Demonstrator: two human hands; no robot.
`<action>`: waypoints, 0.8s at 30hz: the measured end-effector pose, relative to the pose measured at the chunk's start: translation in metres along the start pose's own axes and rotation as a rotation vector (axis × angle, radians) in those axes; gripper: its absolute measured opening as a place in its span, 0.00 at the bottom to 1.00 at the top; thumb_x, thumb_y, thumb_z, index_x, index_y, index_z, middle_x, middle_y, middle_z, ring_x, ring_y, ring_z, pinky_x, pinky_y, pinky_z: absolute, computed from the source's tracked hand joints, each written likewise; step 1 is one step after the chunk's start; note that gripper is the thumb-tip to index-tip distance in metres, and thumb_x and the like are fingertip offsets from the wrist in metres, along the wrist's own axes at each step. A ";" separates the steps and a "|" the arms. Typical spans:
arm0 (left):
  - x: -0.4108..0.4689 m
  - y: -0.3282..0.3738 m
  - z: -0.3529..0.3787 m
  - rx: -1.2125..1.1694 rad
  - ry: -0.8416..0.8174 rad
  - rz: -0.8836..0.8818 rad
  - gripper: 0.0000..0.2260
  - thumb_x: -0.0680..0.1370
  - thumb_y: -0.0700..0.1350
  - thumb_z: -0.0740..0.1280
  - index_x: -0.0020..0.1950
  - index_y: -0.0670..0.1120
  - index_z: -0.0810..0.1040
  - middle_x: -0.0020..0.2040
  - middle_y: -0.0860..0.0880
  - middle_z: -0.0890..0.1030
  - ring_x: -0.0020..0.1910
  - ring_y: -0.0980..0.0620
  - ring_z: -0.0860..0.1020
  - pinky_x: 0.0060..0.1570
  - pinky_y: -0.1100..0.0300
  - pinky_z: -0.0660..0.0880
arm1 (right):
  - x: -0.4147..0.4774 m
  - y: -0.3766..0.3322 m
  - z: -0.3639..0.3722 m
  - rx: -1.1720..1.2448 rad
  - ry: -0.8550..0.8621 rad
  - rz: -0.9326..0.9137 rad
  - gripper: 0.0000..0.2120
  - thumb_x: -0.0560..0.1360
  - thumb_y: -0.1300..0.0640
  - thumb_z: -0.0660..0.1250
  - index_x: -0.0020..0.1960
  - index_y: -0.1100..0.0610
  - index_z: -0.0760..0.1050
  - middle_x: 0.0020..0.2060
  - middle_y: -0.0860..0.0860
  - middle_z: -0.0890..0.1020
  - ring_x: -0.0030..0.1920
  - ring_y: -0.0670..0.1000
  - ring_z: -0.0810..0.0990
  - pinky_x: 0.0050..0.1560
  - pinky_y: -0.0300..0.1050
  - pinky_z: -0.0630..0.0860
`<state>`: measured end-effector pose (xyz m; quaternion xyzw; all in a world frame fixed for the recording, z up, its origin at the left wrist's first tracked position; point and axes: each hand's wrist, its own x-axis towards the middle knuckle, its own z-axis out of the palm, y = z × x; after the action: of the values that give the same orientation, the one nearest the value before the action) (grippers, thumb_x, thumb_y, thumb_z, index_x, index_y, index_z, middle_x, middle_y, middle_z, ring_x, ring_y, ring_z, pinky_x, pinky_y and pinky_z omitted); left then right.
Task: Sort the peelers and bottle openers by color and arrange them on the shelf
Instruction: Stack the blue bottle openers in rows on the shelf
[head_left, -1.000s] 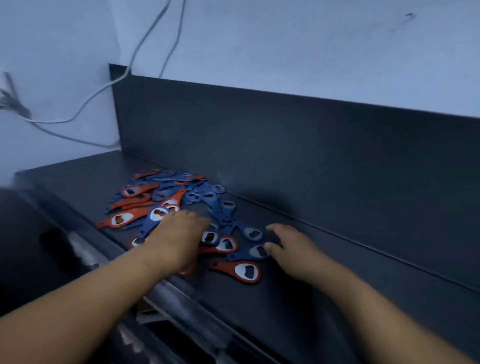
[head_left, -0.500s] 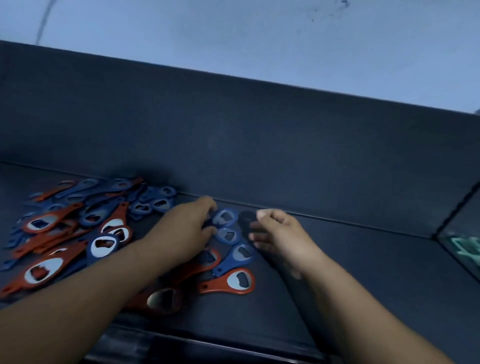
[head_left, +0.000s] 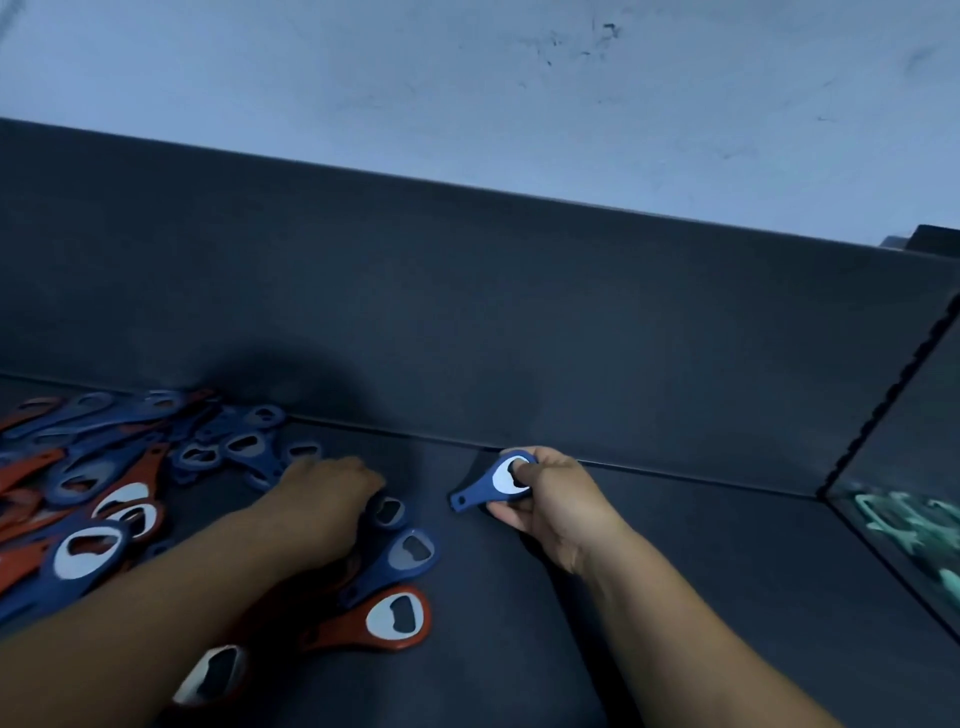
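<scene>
Right grip (head_left: 550, 501) seemingly pinches blue opener (head_left: 489, 487) by head.

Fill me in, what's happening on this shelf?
A person is sorting a mixed pile of blue and orange bottle openers on a dark shelf. The right hand pinches one blue bottle opener by its head, apart from the pile, near the back wall. The left hand rests on the pile's right edge; whether it grips anything is unclear.

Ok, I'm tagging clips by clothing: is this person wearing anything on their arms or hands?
No. The left forearm and right forearm are bare to the frame edge, no sleeves. The left hand and right hand have no gloves; no watch, bracelet or ring shows.
</scene>
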<state>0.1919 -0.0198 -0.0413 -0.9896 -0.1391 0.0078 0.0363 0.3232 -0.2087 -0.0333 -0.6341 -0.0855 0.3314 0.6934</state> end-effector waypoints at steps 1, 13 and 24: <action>0.001 0.000 0.000 -0.002 0.008 0.002 0.18 0.73 0.41 0.60 0.61 0.52 0.74 0.59 0.51 0.75 0.58 0.50 0.74 0.57 0.55 0.71 | 0.000 0.001 -0.001 0.019 -0.009 0.000 0.09 0.81 0.64 0.56 0.49 0.58 0.75 0.45 0.55 0.81 0.46 0.54 0.82 0.45 0.46 0.81; 0.018 0.006 -0.008 -0.581 0.162 -0.111 0.09 0.74 0.41 0.70 0.44 0.54 0.74 0.41 0.55 0.76 0.43 0.54 0.76 0.41 0.62 0.69 | 0.012 0.008 -0.007 0.164 -0.075 -0.020 0.15 0.80 0.67 0.55 0.55 0.53 0.77 0.52 0.56 0.80 0.47 0.54 0.82 0.45 0.47 0.81; 0.027 0.054 -0.020 -0.929 0.133 -0.051 0.13 0.68 0.41 0.76 0.41 0.51 0.74 0.37 0.53 0.79 0.34 0.57 0.76 0.39 0.58 0.75 | 0.010 0.014 0.001 0.062 -0.216 -0.064 0.06 0.79 0.61 0.62 0.53 0.54 0.76 0.49 0.54 0.81 0.47 0.52 0.81 0.48 0.47 0.81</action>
<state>0.2334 -0.0659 -0.0259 -0.8957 -0.1497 -0.1197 -0.4013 0.3253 -0.2021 -0.0492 -0.5700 -0.1699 0.3779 0.7096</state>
